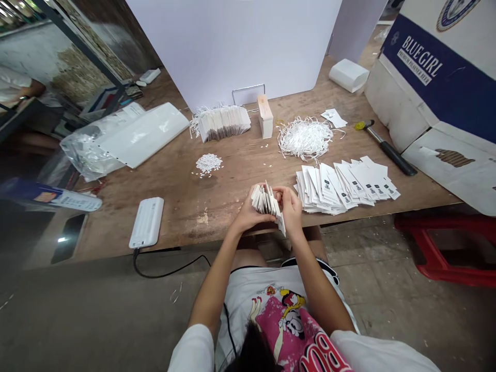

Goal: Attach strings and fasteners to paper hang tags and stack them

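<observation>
A fanned stack of white card tags (264,199) is held upright over the table's front edge. My left hand (250,213) wraps round the stack from the left, thumb across its near side. On the other side, my right hand (291,209) has its fingers closed at the stack's right end, by a tag that sticks out downward. Just right of it lies a spread pile of printed white tags (341,186). Farther back are a tangle of white strings (305,137) and a small heap of white bits (209,163).
A row of strung tags (225,123) stands beside a wooden block (265,116) before a white panel (240,46). A hammer (385,147) lies near a beer carton (426,93) on the right. On the left are a white power bank (146,222), cable and plastic bags (93,150).
</observation>
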`<state>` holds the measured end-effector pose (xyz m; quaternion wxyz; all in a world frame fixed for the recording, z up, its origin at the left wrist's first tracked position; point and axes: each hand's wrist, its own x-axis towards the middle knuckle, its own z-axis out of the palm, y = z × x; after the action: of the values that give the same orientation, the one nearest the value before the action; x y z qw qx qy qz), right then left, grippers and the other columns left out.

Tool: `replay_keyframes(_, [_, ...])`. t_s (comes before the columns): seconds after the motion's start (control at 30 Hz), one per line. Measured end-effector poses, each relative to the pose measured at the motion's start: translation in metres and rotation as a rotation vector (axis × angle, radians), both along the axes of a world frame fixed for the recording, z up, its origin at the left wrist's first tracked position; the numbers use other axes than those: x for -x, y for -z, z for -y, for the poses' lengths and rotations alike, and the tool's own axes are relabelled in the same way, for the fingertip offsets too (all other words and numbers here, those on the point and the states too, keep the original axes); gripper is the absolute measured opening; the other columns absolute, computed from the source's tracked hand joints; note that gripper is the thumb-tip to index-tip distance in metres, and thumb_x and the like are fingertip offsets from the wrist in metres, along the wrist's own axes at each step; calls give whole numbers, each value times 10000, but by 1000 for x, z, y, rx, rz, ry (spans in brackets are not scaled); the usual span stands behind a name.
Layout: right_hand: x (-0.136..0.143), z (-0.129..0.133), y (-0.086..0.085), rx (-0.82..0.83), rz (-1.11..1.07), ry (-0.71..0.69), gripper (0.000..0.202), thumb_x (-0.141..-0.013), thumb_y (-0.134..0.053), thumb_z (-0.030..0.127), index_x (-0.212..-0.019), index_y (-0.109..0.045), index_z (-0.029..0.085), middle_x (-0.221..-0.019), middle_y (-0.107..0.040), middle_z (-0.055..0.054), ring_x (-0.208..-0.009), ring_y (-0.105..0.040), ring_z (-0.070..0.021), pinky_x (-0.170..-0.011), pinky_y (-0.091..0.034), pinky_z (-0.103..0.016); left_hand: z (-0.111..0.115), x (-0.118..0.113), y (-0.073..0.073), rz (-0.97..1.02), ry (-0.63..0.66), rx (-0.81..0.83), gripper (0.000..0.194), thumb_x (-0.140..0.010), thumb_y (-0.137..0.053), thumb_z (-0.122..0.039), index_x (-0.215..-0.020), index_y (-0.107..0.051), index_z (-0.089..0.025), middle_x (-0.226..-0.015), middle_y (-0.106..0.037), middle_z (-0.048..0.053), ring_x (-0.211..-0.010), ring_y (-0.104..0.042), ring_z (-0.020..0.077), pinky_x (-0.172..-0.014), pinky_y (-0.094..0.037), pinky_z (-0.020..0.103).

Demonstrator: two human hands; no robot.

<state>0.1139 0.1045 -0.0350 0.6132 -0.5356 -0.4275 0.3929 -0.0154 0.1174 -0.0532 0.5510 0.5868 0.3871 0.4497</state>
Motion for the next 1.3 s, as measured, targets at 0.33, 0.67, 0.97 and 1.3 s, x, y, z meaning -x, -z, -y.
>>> replay_keyframes(0.33, [9,-21,12,95,-99,207,474,-890,-360,575,-712,-552,180,-574,-497,21,-530,-478,-121,-539,-396,-251,7,-8,1,24,96,9,974,-578,-867,-384,-1400,-374,-212,-1404,-480,128,-1311,-460,284,-1122,-336,400])
replay_keyframes(0.67, [8,-44,7,199,-4,345,363,-906,-376,432,-720,-573,191,-523,-431,45,-512,-426,-131,-557,-352,-259,9,-9,1,0,68,-57,989,-607,-838,-453,-1427,-339,-213,-1456,-439,130,-1353,-419,291,-1148,-307,402])
replay_keyframes(0.97, [0,-60,-3,320,21,229,364,-916,-359,353,-667,-568,190,-436,-456,46,-442,-452,-140,-510,-342,-259,1,-24,0,15,-38,-73,1009,-639,-772,-575,-1452,-296,-217,-1500,-378,138,-1392,-367,297,-1171,-268,407])
replay_keyframes(1.3, [-3,-71,3,338,30,79,318,-862,-436,328,-648,-615,174,-526,-596,3,-500,-539,-153,-547,-388,-266,-4,-27,-9,41,20,-37,1219,-551,-885,-367,-1503,-138,-218,-1429,-457,150,-1327,-458,289,-1149,-314,435])
